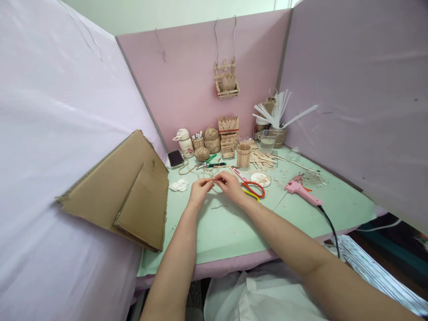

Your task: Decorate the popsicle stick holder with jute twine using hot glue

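My left hand (200, 191) and my right hand (229, 183) meet over the middle of the green table, fingertips pinched together on a thin strand of twine that is mostly hidden by the fingers. Loose loops of twine (209, 174) lie just behind them. Beside my right hand are scissors with one red and one yellow handle (257, 189) and a pink craft knife (239, 173). A short cut piece of twine (219, 207) rests on the table below the hands. Farther back sit a ball of twine (202, 154) and cutters with dark green handles (216, 165).
A pink glue gun (304, 193) lies at right, its cord running off the front edge. Wooden sticks (262, 159), a round stick cup (244, 156) and a white dish (261, 179) stand behind. Cardboard (133, 191) leans at left; a phone (175, 158) and a white bottle (184, 142) are at back left.
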A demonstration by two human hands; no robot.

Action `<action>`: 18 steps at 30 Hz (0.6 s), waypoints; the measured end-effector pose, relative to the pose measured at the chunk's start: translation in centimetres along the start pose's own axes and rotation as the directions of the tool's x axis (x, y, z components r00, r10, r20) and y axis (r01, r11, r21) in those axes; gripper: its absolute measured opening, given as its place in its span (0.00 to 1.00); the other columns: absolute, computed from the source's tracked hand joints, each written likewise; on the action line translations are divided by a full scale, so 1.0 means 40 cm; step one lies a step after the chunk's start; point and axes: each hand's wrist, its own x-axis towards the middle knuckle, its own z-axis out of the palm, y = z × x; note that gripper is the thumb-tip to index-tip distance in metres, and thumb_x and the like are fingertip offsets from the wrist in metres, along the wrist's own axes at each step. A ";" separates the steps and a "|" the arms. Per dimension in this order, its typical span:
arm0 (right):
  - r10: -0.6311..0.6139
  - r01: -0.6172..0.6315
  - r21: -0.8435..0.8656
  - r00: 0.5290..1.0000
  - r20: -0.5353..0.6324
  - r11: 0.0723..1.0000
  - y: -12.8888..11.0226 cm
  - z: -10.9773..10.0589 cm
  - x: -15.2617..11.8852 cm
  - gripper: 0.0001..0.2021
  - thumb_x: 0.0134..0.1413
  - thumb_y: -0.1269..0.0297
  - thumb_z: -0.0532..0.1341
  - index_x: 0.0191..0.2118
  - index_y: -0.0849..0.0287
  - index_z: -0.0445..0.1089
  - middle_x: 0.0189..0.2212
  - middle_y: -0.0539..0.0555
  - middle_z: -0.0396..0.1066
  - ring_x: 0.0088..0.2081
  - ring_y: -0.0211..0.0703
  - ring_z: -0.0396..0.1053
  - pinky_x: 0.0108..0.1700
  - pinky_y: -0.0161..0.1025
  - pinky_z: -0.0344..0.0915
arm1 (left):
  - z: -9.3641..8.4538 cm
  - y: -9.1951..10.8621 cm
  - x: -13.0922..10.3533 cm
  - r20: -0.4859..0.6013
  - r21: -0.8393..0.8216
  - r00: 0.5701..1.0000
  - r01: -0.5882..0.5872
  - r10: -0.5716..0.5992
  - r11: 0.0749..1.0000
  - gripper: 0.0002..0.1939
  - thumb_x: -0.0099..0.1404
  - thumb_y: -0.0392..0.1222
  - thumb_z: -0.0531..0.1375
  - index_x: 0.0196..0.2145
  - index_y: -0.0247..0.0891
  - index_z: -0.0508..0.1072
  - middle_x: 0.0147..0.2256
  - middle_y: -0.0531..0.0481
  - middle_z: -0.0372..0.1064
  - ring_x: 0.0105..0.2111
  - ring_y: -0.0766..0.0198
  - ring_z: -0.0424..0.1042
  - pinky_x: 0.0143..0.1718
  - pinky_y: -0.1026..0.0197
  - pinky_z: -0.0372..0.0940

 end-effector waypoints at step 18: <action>-0.015 0.016 -0.019 0.998 0.062 1.000 0.013 0.013 -0.004 0.08 0.57 0.68 0.57 0.37 0.57 0.74 0.31 0.53 0.70 0.35 0.39 0.66 0.40 0.38 0.63 | -0.002 -0.016 0.010 0.018 -0.268 0.991 0.130 -0.130 0.955 0.18 0.42 0.49 0.70 0.27 0.32 0.74 0.23 0.51 0.66 0.24 0.72 0.61 0.27 0.66 0.55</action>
